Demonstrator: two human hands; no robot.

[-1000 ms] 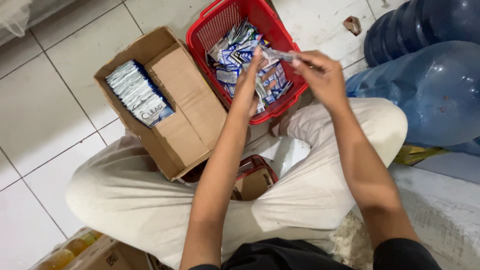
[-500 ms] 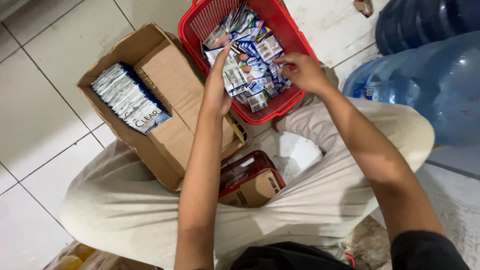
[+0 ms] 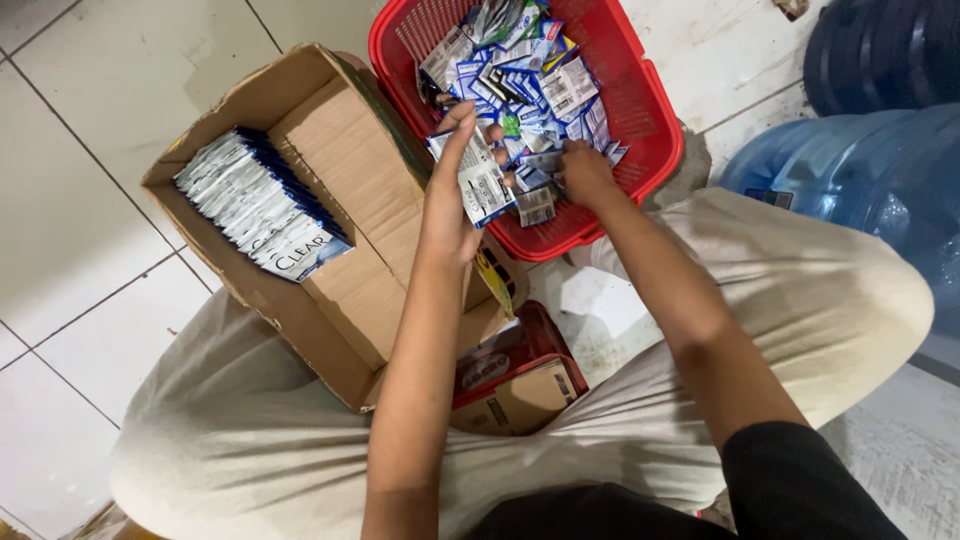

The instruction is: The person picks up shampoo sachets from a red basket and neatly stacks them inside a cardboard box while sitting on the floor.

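1. Counts: two hands, one red basket [image 3: 655, 150], one open cardboard box [image 3: 345, 150], one small red carton [image 3: 500, 365] between the legs, two blue water jugs [image 3: 880, 190] at right.
2. Loose sachets [image 3: 530, 80] in the basket: a jumbled heap, blue/white/silver, too many and too overlapped to count.
3. Stacked sachets [image 3: 255, 205] in the box: one neat row standing on edge along the left side, packed too tight to count. Rest of the box floor is bare cardboard.
4. Left hand [image 3: 450, 200]: over the near rim of the basket, fingers extended, thumb pinning one white-and-blue sachet [image 3: 480, 180] flat against the palm side. Grip closed on that sachet; whether more than one is in it, can't tell.
5. Right hand [image 3: 585, 175]: down inside the basket at its near edge, fingers curled into the heap, touching loose sachets. Can't tell whether it's actually pinching one, the fingertips are buried.
6. Held sachet vs. grips: in the left hand, just left of the right hand, nearly touching it, above the basket's near-left corner and right beside the box's right wall.
7. Person sits on a tiled floor [image 3: 90, 130], box against the left knee, basket ahead between the knees.
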